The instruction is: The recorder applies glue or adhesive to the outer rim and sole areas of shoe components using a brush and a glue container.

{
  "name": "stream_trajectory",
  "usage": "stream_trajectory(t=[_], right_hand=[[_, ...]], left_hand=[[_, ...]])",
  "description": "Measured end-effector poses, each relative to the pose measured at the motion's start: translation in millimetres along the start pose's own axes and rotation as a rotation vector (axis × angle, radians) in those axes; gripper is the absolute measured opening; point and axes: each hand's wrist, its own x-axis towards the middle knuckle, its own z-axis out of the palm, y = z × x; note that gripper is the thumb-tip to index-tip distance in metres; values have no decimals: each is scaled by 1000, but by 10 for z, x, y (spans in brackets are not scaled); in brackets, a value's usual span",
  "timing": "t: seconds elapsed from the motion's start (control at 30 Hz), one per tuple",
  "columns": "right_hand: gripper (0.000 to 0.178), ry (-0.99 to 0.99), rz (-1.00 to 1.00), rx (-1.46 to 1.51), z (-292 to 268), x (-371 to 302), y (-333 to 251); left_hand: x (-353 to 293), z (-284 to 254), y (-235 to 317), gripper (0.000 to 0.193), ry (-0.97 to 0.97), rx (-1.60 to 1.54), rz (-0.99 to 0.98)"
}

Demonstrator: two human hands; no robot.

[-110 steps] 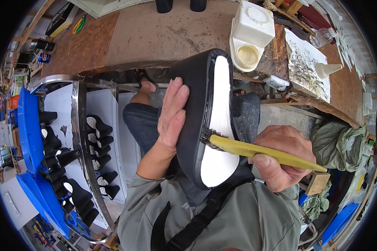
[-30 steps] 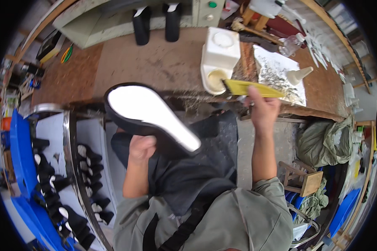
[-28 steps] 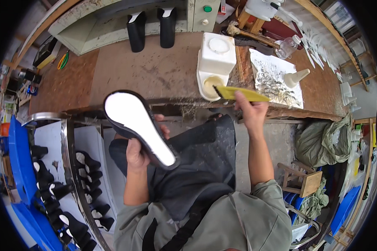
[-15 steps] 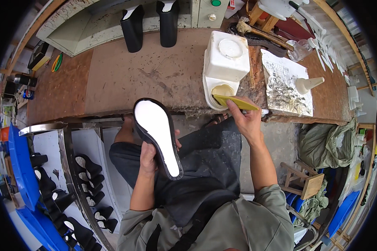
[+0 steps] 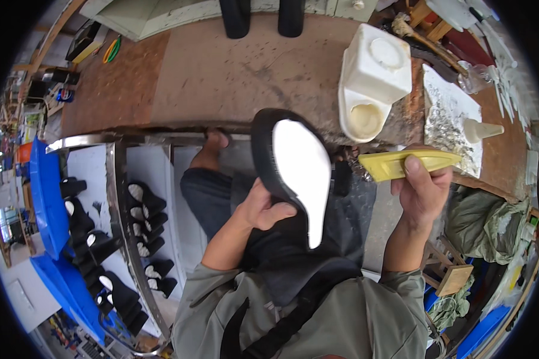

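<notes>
- Near the middle of the view, over the person's dark apron (image 5: 269,254), a black wedge shoe sole (image 5: 302,167) is held up, its white face turned to the camera.
- Its long axis runs nearly upright: the broad rounded end points between eleven and twelve o'clock, the narrow end between five and six.
- On the sole's eight o'clock side, the left hand (image 5: 254,206) is clamped on it; the thumb lies along the near edge, the other fingers mostly hidden behind.
- Toward three o'clock, the right hand (image 5: 424,191) pinches a yellow-handled brush (image 5: 389,166), thumb on top; the handle lies nearly level, tapered tip to three o'clock, head to nine, the bristles too blurred to make out.
- Only a narrow gap shows between brush head and sole; they are apart.
- Beyond the sole's broad end runs the front edge of the brown workbench (image 5: 215,84); the two overlap in view, and whether they touch cannot be told.
- Between one and two o'clock, a white plastic container (image 5: 371,66) with an open round cup stands by that edge.
- At two o'clock lies a stained paper sheet (image 5: 452,107), bearing a pale cone-shaped nozzle (image 5: 479,130).
- Around nine o'clock, a metal-framed rack (image 5: 115,191) of stacked soles (image 5: 105,246) stands well apart from the left hand, leaving side room.
</notes>
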Motion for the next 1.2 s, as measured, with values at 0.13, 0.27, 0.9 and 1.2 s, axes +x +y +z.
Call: stream_trajectory(t=[0.13, 0.27, 0.9, 1.2], right_hand=[[16, -162, -17, -22, 393, -120, -207], [19, -260, -85, -96, 467, -56, -296], [29, -642, -767, -317, 357, -300, -510], [23, -737, -706, -251, 179, -462, -478]], left_hand=[[-8, 193, 237, 47, 4, -30, 46], [-125, 215, 428, 41, -48, -21, 38], [-318, 330, 736, 40, -95, -79, 67], [-265, 385, 820, 38, -27, -47, 147]])
